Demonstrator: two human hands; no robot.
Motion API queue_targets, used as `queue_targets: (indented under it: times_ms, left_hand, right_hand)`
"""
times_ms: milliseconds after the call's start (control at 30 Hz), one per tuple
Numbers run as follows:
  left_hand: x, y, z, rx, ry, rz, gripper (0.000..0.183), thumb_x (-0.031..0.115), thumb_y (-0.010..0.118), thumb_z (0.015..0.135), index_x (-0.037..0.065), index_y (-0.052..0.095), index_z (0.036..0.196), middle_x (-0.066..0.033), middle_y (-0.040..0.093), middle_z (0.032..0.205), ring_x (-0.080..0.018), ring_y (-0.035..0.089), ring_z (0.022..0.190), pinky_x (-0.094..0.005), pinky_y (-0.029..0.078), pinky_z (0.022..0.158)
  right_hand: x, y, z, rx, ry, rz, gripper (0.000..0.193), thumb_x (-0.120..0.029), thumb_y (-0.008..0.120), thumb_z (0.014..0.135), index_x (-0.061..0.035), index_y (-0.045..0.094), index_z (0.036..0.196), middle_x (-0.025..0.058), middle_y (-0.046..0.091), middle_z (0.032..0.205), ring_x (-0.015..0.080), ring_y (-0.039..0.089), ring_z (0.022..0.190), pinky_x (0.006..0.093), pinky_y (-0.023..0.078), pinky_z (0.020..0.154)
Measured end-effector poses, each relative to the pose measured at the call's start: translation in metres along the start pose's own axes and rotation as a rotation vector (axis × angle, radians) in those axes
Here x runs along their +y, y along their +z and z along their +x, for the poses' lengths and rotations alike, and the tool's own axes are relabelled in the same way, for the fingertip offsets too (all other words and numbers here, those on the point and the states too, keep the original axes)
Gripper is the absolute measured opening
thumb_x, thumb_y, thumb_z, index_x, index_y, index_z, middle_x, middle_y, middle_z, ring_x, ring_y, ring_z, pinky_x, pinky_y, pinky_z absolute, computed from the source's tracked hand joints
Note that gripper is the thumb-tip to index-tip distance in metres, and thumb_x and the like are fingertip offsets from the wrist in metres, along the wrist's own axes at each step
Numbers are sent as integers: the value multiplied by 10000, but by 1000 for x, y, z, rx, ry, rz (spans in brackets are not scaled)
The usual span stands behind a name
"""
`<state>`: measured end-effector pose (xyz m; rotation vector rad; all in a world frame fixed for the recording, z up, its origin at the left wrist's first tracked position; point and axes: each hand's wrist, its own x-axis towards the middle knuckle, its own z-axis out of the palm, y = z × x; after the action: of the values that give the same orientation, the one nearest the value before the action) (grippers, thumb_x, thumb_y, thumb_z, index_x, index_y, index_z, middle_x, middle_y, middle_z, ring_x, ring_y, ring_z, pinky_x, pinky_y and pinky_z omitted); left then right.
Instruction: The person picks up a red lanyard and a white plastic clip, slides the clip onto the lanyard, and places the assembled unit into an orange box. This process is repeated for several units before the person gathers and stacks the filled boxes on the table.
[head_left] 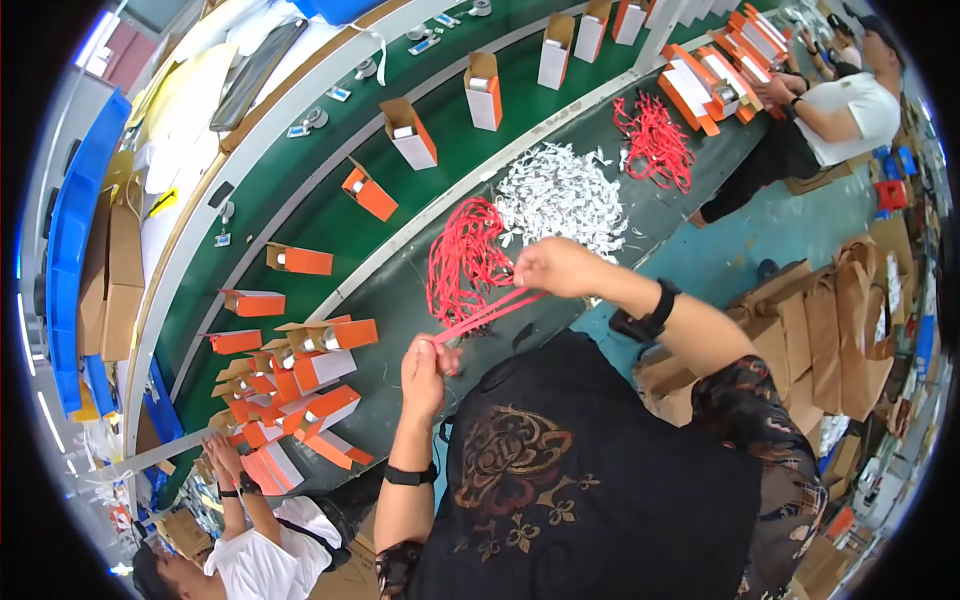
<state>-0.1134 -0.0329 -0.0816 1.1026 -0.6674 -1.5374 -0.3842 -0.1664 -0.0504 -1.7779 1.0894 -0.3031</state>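
Observation:
A thin red strap [488, 316] stretches between my two hands, above the near edge of the dark work ledge. My left hand [424, 376] is closed on its lower end, thumb on top. At the other end my right hand [556, 268] has its fingers pinched together, with the strap running in under them; the exact hold is partly hidden. Just beyond lies a tangled heap of red straps [464, 250]. Beside that, close past my right hand, is a larger heap of white straps [562, 192].
A green conveyor [320, 215] carries orange-and-white boxes, several standing with flaps up. More boxes [300, 385] crowd the left end. A second red strap heap [655, 142] lies farther right. Co-workers sit at right [850, 120] and lower left [265, 550]. Brown cartons [790, 340] stand behind my right arm.

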Motion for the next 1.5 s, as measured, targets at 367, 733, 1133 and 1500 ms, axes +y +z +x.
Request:
queue_targets:
  times_ms: [367, 733, 1133, 1500]
  left_hand:
    - [41, 14, -13, 211, 91, 1016, 280, 247, 551, 991, 19, 661, 871, -42, 571, 679, -86, 502, 666, -273, 432, 622]
    - [92, 52, -16, -87, 117, 1149, 268, 230, 574, 969, 5, 662, 854, -54, 531, 636, -125, 490, 607, -295, 421, 579]
    - [81, 11, 23, -202, 135, 814, 314, 272, 496, 1016, 3, 650, 969, -18, 616, 812, -125, 543, 724, -280, 449, 696]
    - [17, 13, -14, -303, -394, -318, 380, 397, 416, 1032, 52, 557, 1101, -137, 664, 917, -229, 639, 793, -348, 509, 745]
  right_hand:
    - [195, 75, -12, 361, 277, -684, 164, -156, 690, 793, -89, 653, 938, 120, 593, 971, 316, 602, 981, 448, 516, 795]
    - [97, 50, -16, 389, 132, -11, 216, -155, 630, 921, -25, 628, 1093, 118, 689, 938, 235, 661, 840, 374, 524, 764]
    - [-50, 50, 20, -577, -290, 719, 146, -88, 671, 910, -13, 625, 1028, 14, 649, 883, 75, 605, 809, 245, 505, 739]
    - [-98, 51, 4, -21, -678, 310, 280, 9, 590, 911, 0, 641, 1186, 60, 614, 856, 144, 623, 752, 279, 490, 621]
